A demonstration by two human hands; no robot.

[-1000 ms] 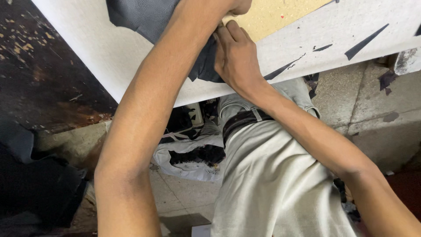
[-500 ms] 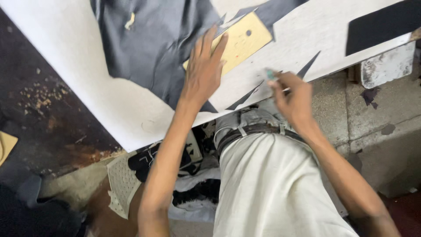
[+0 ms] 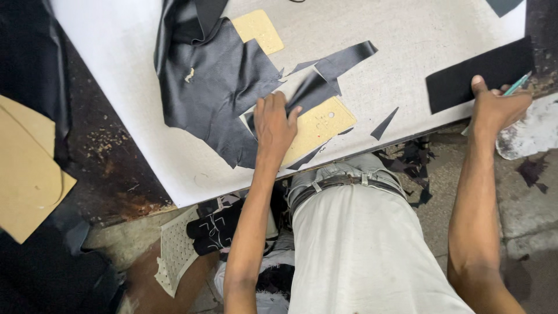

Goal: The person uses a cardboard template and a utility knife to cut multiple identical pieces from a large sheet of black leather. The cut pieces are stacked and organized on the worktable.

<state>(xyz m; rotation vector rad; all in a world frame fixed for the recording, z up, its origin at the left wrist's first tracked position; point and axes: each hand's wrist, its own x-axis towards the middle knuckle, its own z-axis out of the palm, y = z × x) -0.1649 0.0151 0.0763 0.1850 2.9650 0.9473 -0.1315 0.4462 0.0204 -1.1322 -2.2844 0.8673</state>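
- The tan card template (image 3: pixel 318 127) lies flat near the front edge of the white cutting board (image 3: pixel 116 116), partly over a piece of dark leather (image 3: pixel 215 87).
- The left hand (image 3: pixel 274 125) presses down flat on the template's left end and the leather beside it, fingers spread and pointing away from the body; it clasps nothing.
- The right hand (image 3: pixel 497 107) sits well apart at the board's right edge, curled around a thin green-handled tool (image 3: pixel 516 83), thumb up against a black rectangular strip (image 3: pixel 479 75).
- A second tan template (image 3: pixel 258 30) lies farther back, touching the leather's upper edge.
- Thin dark offcuts (image 3: pixel 340 61) are scattered between the two templates, with one small sliver (image 3: pixel 383 124) right of the nearer template.
- Left of the board, brown card sheets (image 3: pixel 26 168) rest on a dark worn bench (image 3: pixel 110 157).
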